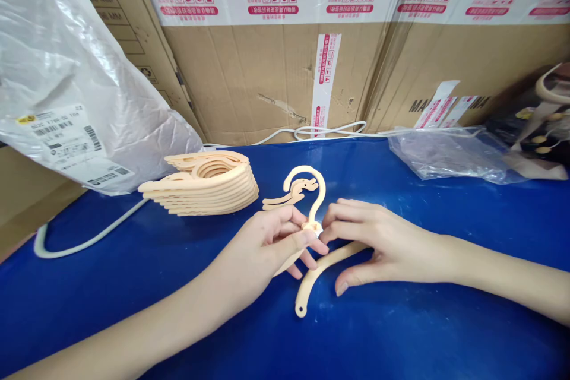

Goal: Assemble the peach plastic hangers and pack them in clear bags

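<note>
The left hand (271, 237) is closed in a pinch, thumb against fingers, around the base of a cream plastic hook (319, 193) that stands raised with its curl pointing away from the person. A white bit shows at that base; its exact form is too small to tell. Under the thumb, toward seven o'clock, runs a curved cream strip (287, 262), mostly hidden by the hand. At three o'clock the right hand (378, 237) is loosely spread, its fingers bent in toward the base and its thumb well apart; whether the fingertips touch cannot be told.

Clock directions below start from that base. At six o'clock, reaching under the right hand, is a curved cream plastic arm (307, 288) with a small hole in its end. The step in hand appears to be work at the hook's joint; the next move seems to call for a firm left pinch while the right fingers line up on it.

Just behind, toward eleven, lies a small cream plastic piece shaped like an animal (305, 186). At ten rests a stack of matching cream plastic pieces (214, 190) on the glossy blue table (249, 320).
</note>
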Motion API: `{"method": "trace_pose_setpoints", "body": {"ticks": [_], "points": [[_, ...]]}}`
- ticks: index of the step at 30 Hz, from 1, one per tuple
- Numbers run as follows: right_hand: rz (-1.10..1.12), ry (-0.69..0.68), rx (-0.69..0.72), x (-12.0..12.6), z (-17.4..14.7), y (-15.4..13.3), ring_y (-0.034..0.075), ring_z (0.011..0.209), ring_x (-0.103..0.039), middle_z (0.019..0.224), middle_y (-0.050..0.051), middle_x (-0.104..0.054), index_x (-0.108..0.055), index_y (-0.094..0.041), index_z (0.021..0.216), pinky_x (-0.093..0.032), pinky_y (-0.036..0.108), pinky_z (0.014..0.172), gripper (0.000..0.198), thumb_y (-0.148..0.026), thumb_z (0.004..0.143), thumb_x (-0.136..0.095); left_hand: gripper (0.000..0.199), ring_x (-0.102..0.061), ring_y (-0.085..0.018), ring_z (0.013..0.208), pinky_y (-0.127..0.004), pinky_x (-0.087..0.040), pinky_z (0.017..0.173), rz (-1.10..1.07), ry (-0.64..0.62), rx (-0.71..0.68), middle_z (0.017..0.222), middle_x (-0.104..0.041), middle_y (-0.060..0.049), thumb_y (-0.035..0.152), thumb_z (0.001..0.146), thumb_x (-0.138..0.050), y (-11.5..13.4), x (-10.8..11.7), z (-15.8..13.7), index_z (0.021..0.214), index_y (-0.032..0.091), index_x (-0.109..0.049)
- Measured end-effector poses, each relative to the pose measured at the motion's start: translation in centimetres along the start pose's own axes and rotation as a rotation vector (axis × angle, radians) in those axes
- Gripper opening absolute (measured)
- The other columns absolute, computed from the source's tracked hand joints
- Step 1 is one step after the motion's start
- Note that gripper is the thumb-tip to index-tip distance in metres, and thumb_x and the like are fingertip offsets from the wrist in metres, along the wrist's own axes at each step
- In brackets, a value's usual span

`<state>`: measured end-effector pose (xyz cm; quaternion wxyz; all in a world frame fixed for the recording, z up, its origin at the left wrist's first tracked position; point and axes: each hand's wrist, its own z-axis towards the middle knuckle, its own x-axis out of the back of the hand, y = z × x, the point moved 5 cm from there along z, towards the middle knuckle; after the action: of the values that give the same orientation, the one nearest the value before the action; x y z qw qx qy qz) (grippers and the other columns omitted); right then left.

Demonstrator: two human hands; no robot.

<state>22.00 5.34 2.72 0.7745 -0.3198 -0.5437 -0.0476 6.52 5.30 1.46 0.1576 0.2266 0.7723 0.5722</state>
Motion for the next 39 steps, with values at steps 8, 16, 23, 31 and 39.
{"method": "trace_pose_setpoints", "body": {"ticks": [8,16,23,31,39], "points": [[-0.231,0.041,0.108,-1.0,-0.1,-0.3,0.018,0.081,-0.05,0.09,0.007,-0.061,-0.06,-0.014,0.095,-0.042,0.031,0.074,0.025,-0.026,0.102,-0.039,0.019,-0.064,-0.013,0.068,-0.022,-0.055,0.055,-0.155,0.007,-0.039,0.087,-0.067,-0.005,0.029,0.085,-0.065,-0.5,0.6,1.0,0.092,0.013,-0.059],[-0.231,0.134,0.078,-0.5,-0.4,0.5,0.015,0.066,-0.052,0.08,0.006,-0.061,-0.054,-0.015,0.097,-0.04,0.026,0.061,0.025,-0.012,0.1,-0.029,0.018,-0.059,-0.008,0.061,-0.017,-0.052,0.048,-0.164,0.039,-0.057,0.095,-0.063,-0.003,0.024,0.089,-0.061,-0.7,1.4,1.6,0.105,0.016,-0.058],[-0.134,0.139,-0.091,-0.1,-0.6,1.7,0.008,0.046,-0.047,0.057,-0.004,-0.055,-0.052,-0.019,0.079,-0.028,0.022,0.048,0.038,-0.046,0.102,-0.039,0.023,-0.042,-0.002,0.035,-0.011,-0.032,0.036,-0.157,0.058,0.0,0.053,-0.054,0.006,0.038,0.097,-0.051,-0.5,1.4,1.2,0.09,0.016,-0.054],[-0.442,0.211,-0.006,-0.1,-0.5,1.1,0.009,0.05,-0.052,0.061,-0.001,-0.057,-0.06,-0.016,0.076,-0.027,0.025,0.05,0.043,-0.042,0.102,-0.039,0.022,-0.064,-0.01,0.057,-0.017,-0.054,0.053,-0.186,-0.013,-0.017,0.069,-0.069,-0.003,0.034,0.091,-0.062,-0.5,1.3,1.3,0.098,0.014,-0.069],[-0.498,0.253,-0.013,0.0,-0.6,0.9,0.009,0.05,-0.055,0.06,-0.001,-0.059,-0.064,-0.016,0.075,-0.027,0.027,0.048,0.045,-0.042,0.102,-0.04,0.031,-0.067,-0.012,0.065,-0.017,-0.057,0.055,-0.25,-0.053,0.036,0.067,-0.069,-0.003,0.034,0.088,-0.067,-0.9,1.8,1.5,0.114,0.017,-0.071]]}}
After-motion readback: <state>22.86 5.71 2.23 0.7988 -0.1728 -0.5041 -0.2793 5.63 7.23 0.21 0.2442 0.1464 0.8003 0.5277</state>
